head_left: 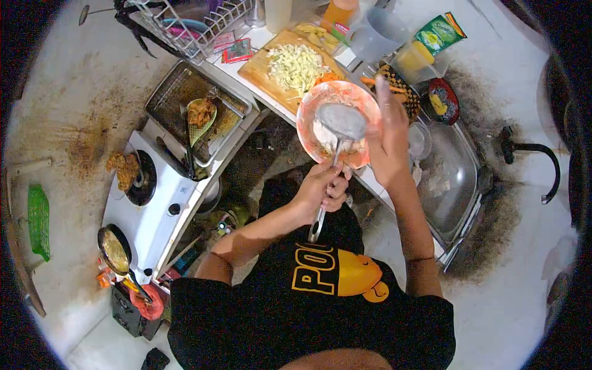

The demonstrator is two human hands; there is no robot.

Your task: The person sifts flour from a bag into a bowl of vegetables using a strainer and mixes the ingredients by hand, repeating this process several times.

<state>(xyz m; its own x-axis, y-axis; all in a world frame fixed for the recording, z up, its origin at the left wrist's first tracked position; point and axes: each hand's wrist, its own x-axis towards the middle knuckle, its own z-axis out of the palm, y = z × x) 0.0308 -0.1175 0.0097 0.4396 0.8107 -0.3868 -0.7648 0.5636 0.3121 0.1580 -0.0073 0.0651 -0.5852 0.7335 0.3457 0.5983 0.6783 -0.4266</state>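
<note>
My left hand [320, 190] is closed around the long metal handle of a round mesh strainer [343, 119], with the handle's end sticking out below my fist. The strainer sits over a pinkish-orange bowl [306, 114], and white flour-like powder [323, 132] shows inside the bowl. Beside the bowl's right rim, my right hand [390, 139] is raised with fingers stretched out and slightly smeared by motion; nothing is in it. Just behind the bowl lies a wooden cutting board [259, 73] bearing shredded pale vegetable [296, 65] and some orange shreds.
To the right is a metal sink [450, 191] with a black faucet [536, 148]. A metal tray [166, 83] holding a slotted spoon [200, 126] stands left, above a white stove [151, 200] with a frying pan [115, 250]. Near the back are a clear jug [377, 37] and a dish rack [203, 31].
</note>
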